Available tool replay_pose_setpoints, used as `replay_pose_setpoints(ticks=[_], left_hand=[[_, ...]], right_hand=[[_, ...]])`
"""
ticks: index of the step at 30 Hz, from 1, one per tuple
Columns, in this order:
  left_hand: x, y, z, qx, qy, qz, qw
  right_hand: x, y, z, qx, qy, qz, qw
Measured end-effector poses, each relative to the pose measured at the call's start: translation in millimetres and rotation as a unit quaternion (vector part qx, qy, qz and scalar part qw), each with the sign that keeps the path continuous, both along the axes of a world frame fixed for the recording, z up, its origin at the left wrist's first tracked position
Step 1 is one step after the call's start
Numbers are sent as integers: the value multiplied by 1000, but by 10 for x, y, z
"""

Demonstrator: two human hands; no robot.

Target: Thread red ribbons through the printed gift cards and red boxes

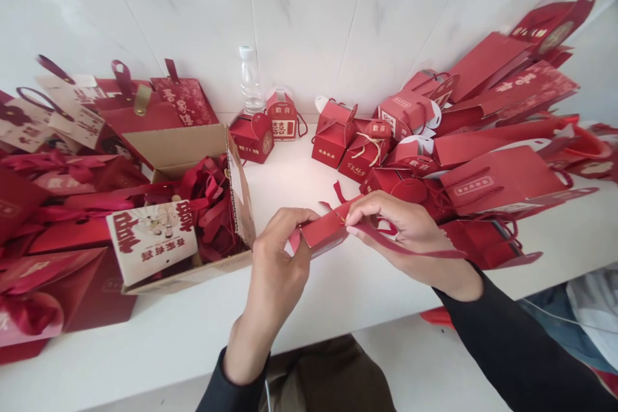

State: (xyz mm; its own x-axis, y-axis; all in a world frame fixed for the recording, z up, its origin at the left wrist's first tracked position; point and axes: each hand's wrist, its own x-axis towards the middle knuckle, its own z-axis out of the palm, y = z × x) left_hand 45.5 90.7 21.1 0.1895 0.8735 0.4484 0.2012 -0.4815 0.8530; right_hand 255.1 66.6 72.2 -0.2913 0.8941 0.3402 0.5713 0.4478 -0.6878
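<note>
Over the front of the white table, my left hand [282, 264] grips the left end of a small red box [324, 230], thumb and fingers on its sides. At the box's right end, the fingers of my right hand [393, 225] pinch a dark red ribbon [410, 248], which trails to the right below my knuckles. A bit of gold shows at my right fingertips. A short ribbon end [340, 192] sticks up behind the box. What lies under my fingers is hidden.
To the left, an open cardboard box [241, 196] holds red ribbons and a printed white card [153, 239]. Red gift boxes [91, 283] crowd the far left; more [492, 180] pile up at right. A clear bottle [250, 80] stands by the wall.
</note>
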Motion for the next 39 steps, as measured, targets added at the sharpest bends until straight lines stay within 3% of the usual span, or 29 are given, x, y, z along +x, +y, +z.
replay_pose_setpoints(ticks=[7, 15, 24, 30, 39], left_hand=[[-14, -85, 17, -15, 20, -27, 999], [139, -76, -3, -23, -6, 42, 999], [187, -43, 37, -16, 0, 44, 999], [300, 18, -4, -71, -30, 37, 996], [265, 7, -24, -92, -52, 31, 994]], right_hand=[[22, 62, -28, -40, 18, -8, 999], [28, 65, -27, -71, 12, -34, 997], [23, 111, -30, -96, 36, -32, 994], [34, 182, -85, -104, 86, -20, 991], [15, 123, -40, -93, 37, -35, 994]])
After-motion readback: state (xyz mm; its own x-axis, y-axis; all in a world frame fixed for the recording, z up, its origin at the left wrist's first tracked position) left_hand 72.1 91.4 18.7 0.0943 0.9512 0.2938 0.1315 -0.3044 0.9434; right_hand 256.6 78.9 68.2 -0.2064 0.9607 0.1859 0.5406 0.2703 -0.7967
